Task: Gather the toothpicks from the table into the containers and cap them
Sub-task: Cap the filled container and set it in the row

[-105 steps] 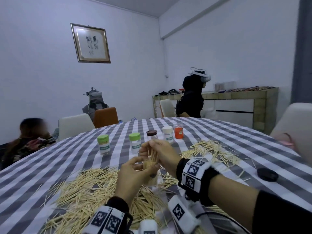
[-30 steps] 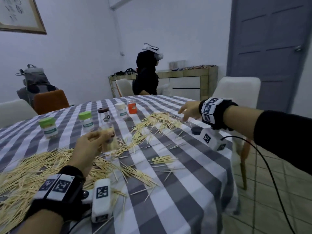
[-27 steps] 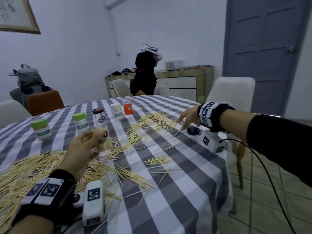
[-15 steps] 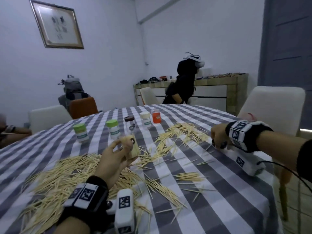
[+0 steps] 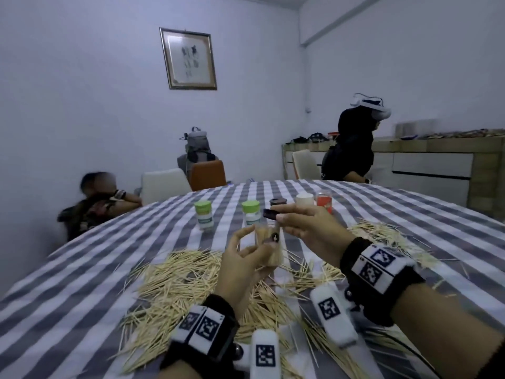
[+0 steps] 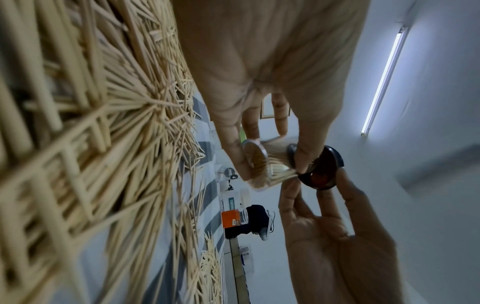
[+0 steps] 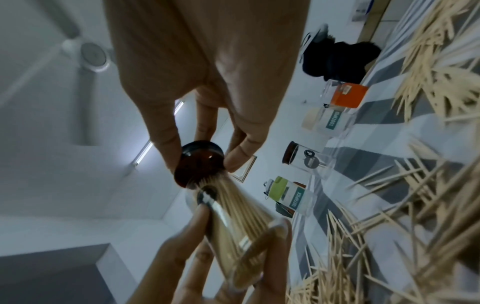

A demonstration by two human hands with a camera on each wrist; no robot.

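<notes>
My left hand (image 5: 246,266) holds a clear container (image 5: 269,246) packed with toothpicks above the table; the same container (image 6: 267,162) (image 7: 241,222) shows in both wrist views. My right hand (image 5: 308,228) pinches a dark brown cap (image 5: 270,214) by its rim, just over the container's open mouth. The cap (image 7: 200,164) (image 6: 322,170) touches the toothpick tips. A big heap of loose toothpicks (image 5: 180,285) lies under my hands, and a second heap (image 5: 382,236) spreads to the right.
Five capped containers stand in a row behind my hands: two green-lidded (image 5: 203,214) (image 5: 251,212), one brown-lidded (image 5: 278,201), one cream-lidded (image 5: 304,199), one orange (image 5: 324,201). The striped tablecloth (image 5: 82,269) covers the round table. People sit and stand beyond its far edge.
My right hand reached to the table's right side, picked up the dark cap, and brought it back over the container in my left hand. The head view swung right, then back.
</notes>
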